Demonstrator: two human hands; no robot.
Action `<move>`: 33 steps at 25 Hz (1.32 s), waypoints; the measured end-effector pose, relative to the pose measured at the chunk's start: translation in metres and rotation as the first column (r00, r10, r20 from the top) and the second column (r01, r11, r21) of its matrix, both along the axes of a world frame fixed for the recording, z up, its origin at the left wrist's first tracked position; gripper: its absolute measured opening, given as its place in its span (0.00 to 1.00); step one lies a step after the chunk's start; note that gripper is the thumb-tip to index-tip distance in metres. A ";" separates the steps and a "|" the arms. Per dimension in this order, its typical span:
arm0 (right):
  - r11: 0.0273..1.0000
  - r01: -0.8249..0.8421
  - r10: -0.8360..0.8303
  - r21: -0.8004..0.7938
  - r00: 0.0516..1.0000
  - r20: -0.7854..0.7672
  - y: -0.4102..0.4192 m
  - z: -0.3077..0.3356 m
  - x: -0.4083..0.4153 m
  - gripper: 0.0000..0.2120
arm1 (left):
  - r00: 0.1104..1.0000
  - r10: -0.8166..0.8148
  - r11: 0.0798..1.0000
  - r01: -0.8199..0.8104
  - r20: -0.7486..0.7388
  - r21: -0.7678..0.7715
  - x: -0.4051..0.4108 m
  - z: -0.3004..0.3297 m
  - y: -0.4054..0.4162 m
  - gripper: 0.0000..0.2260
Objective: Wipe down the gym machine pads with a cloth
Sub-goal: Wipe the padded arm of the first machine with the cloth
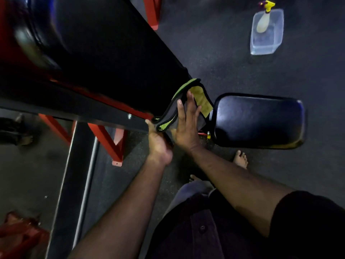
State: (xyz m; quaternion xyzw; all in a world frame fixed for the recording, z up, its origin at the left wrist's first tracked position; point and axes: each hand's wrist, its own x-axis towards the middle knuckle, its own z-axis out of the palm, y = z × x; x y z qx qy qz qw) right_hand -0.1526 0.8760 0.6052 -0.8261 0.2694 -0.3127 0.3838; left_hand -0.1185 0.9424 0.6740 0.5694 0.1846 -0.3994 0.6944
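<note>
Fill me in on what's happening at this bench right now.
A person is wiping a gym bench. The right hand presses a green and grey cloth flat, fingers straight, against the lower end of the long black back pad. The left hand grips the bottom edge of the cloth just below the pad. The separate seat pad sits to the right, with no cloth on it. A spray bottle stands in a clear plastic tub on the floor beyond.

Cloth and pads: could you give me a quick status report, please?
Right hand flat, pressing cloth on lower end of long back pad. Left hand grips cloth's lower edge. Seat pad bare. Nothing blocking.
</note>
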 end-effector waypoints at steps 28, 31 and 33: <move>-0.198 0.078 -0.424 0.977 0.892 -0.157 -0.064 -0.020 -0.006 0.19 | 0.962 -0.264 0.943 0.241 0.073 0.228 -0.013 -0.007 0.003 0.35; 0.047 0.238 -0.266 0.970 0.939 -0.217 -0.088 -0.027 0.004 0.18 | 0.981 -0.184 0.974 0.173 0.066 0.143 -0.020 -0.011 -0.007 0.36; -0.009 0.205 -0.226 0.979 0.953 -0.201 -0.088 -0.007 -0.006 0.16 | 0.991 -0.120 0.990 0.115 0.053 0.077 -0.023 -0.014 -0.014 0.36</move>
